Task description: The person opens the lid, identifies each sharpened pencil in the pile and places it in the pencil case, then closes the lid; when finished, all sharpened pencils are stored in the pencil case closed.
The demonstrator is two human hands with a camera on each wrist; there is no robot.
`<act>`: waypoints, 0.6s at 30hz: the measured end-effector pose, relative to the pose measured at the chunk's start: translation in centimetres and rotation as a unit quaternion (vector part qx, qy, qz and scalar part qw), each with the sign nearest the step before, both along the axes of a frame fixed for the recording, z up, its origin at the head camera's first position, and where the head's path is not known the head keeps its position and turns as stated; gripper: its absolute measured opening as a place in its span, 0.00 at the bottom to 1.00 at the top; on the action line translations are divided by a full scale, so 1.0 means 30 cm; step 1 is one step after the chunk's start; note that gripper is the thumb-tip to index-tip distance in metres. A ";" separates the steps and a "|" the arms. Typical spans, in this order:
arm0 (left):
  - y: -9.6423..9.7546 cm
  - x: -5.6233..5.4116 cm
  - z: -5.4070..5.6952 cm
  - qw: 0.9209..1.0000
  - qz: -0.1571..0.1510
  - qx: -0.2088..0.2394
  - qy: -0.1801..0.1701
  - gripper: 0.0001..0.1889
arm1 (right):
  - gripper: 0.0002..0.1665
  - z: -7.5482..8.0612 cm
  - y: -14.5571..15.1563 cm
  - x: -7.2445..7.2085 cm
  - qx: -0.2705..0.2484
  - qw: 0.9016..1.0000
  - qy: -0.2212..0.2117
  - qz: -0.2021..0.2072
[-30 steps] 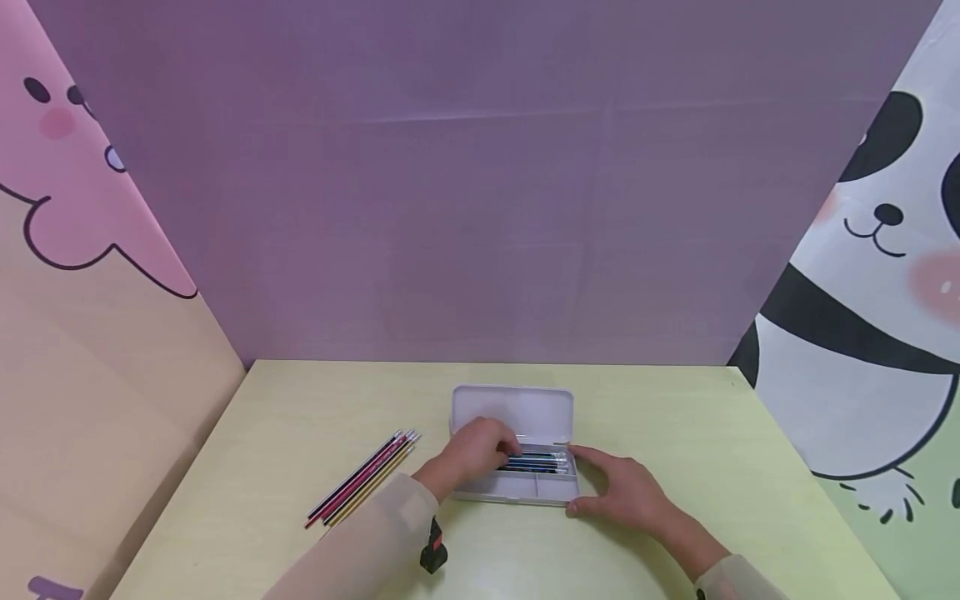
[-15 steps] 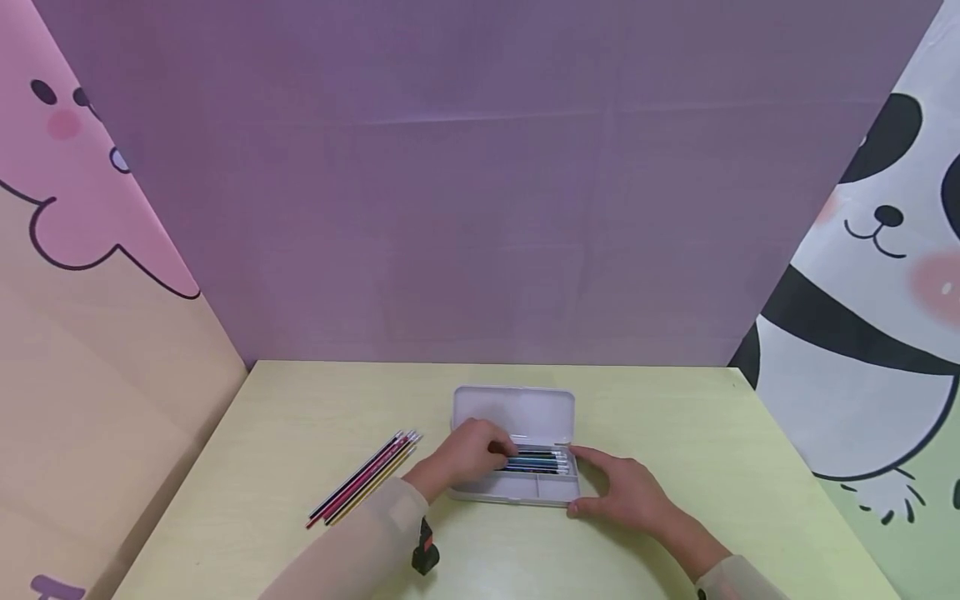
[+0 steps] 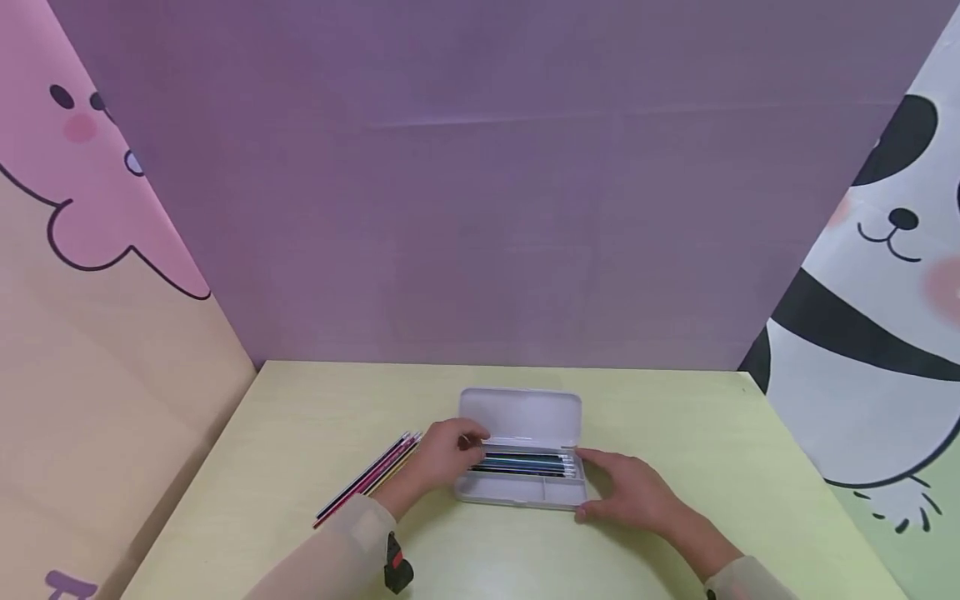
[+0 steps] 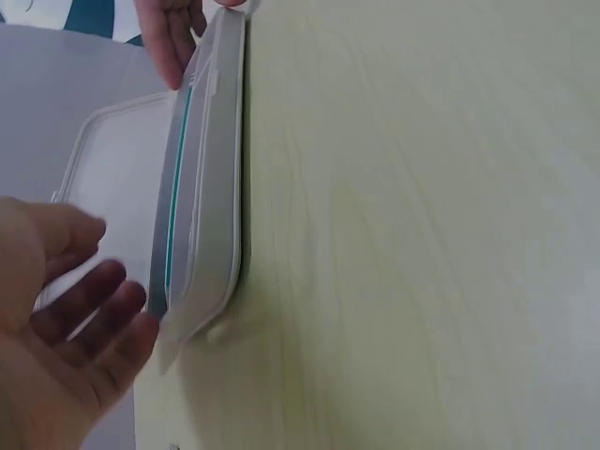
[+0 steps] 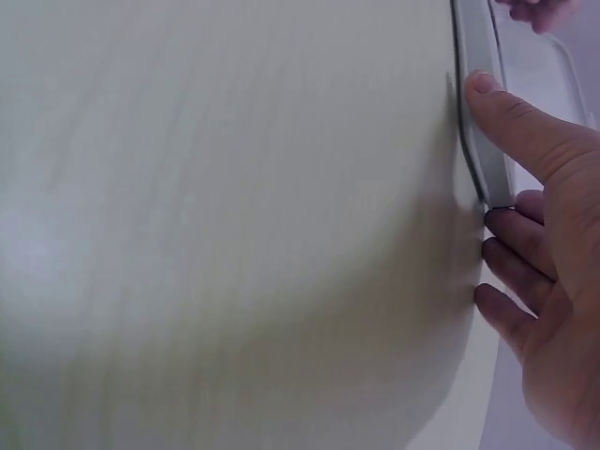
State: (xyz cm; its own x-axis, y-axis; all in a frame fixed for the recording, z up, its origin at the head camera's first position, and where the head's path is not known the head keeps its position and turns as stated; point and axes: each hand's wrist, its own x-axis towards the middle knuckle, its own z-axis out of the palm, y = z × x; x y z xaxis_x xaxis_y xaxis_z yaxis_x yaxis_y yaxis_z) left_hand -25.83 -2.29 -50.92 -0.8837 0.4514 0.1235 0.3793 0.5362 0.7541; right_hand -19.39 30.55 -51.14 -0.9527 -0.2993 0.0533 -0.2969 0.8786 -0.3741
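A white pencil case (image 3: 498, 492) lies on the table with its lid (image 3: 521, 417) raised at the back. Several blue and dark pencils (image 3: 525, 463) lie in its rear compartment. Over the case's left end is my left hand (image 3: 442, 454), holding nothing; in the left wrist view its fingers (image 4: 117, 323) are loosely bent beside the case. My right hand (image 3: 633, 492) grips the case's right end, thumb (image 5: 511, 117) on the front side and index finger towards the back corner. To the left lie several loose pencils (image 3: 367, 479), partly hidden by my left hand and forearm.
The pale wooden table (image 3: 660, 417) reaches back to a purple backdrop (image 3: 480, 208). Side panels show a pink cartoon on the left and a panda (image 3: 870, 333) on the right. A black device (image 3: 397, 571) hangs at my left wrist.
My left hand has drawn back leftward from the pencils in the case, and more of them show. My right hand stays on the case's end. The head view has shifted slightly.
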 end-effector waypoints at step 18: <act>-0.093 0.013 0.008 0.953 0.078 0.140 -0.256 0.27 | 0.40 0.039 -0.045 -0.016 -0.300 0.944 -0.126 -0.064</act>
